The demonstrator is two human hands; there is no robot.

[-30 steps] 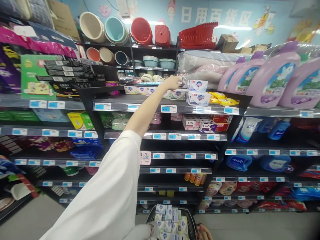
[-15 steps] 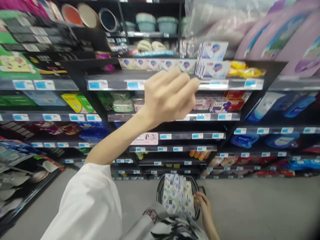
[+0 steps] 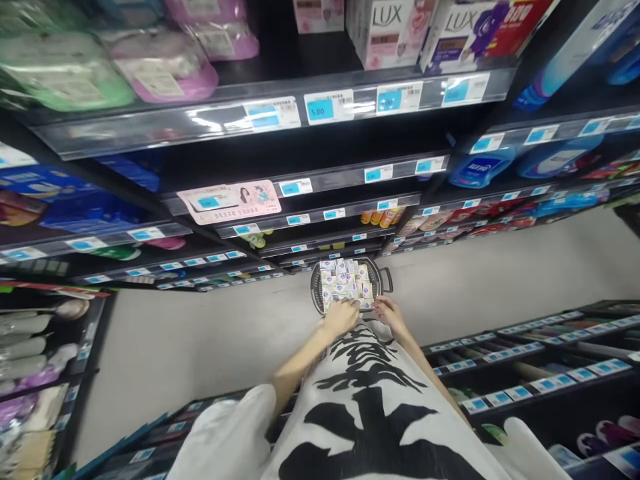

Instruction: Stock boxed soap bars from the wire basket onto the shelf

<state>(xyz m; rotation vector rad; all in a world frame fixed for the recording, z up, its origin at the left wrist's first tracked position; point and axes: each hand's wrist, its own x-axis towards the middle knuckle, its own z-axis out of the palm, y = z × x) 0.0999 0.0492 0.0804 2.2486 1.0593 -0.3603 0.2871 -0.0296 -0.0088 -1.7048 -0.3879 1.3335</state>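
A round black wire basket point(image 3: 315, 293) stands on the grey floor, filled with several small white-and-blue soap boxes point(image 3: 346, 279). My left hand point(image 3: 341, 315) reaches down to the basket's near edge, its fingers curled over the boxes there. My right hand point(image 3: 389, 312) sits beside it at the basket's near right rim, fingers bent onto the rim. A white garment with a black pattern fills the lower view between my arms.
Dark shelves with blue price tags rise ahead, carrying LUX soap boxes point(image 3: 385, 30), pink and green pouches point(image 3: 165, 63) and blue bottles point(image 3: 480, 170). Another low shelf point(image 3: 525, 360) lies at my right, and more racks at the left. Grey floor point(image 3: 200, 333) runs between them.
My left hand has left the upper shelf and dropped to the basket. The view has tipped from the top shelves down to the floor. My right hand stays at the basket rim.
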